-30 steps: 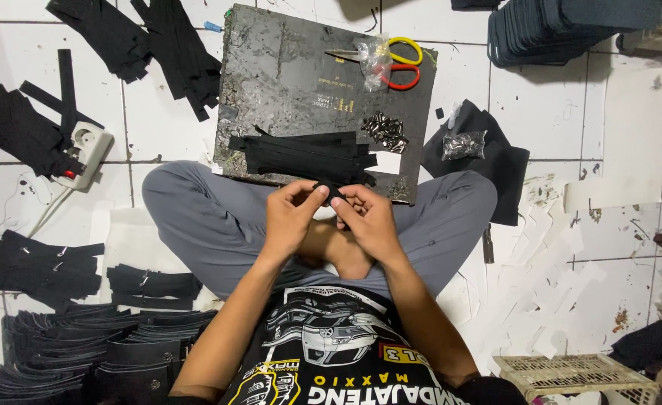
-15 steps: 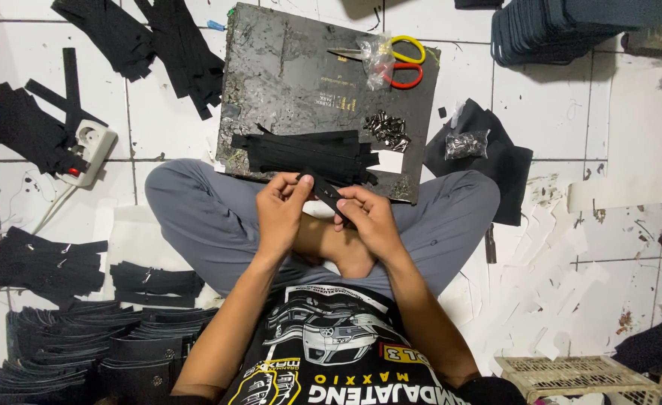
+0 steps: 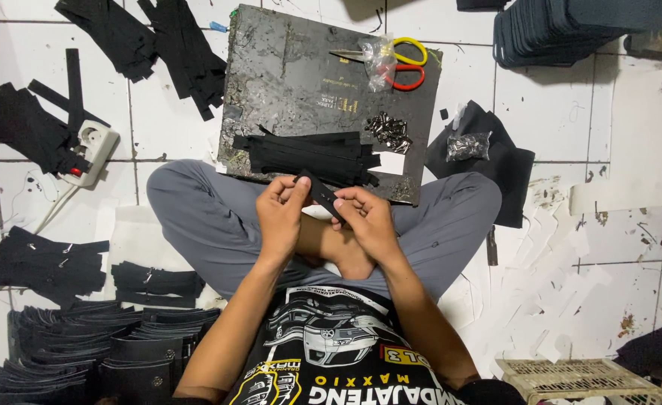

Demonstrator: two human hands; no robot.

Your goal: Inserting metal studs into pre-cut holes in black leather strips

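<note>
I sit cross-legged on a white tiled floor. My left hand (image 3: 282,214) and my right hand (image 3: 365,221) together hold one short black strap (image 3: 320,193) over my lap, fingers pinching it from both sides. Just beyond my hands a pile of similar black straps (image 3: 305,154) lies on a dark work board (image 3: 286,75). A small heap of metal fittings (image 3: 389,129) rests on the board to the right of the pile.
Yellow and red scissors (image 3: 402,64) lie at the board's far right. A bag of fittings (image 3: 467,146) sits on black cloth to the right. A white power strip (image 3: 91,150) and more strap piles (image 3: 46,262) lie left. Stacked black pieces (image 3: 83,360) are near my left knee.
My hands have shifted slightly; the black strap between them has turned and now sticks out diagonally toward the board.
</note>
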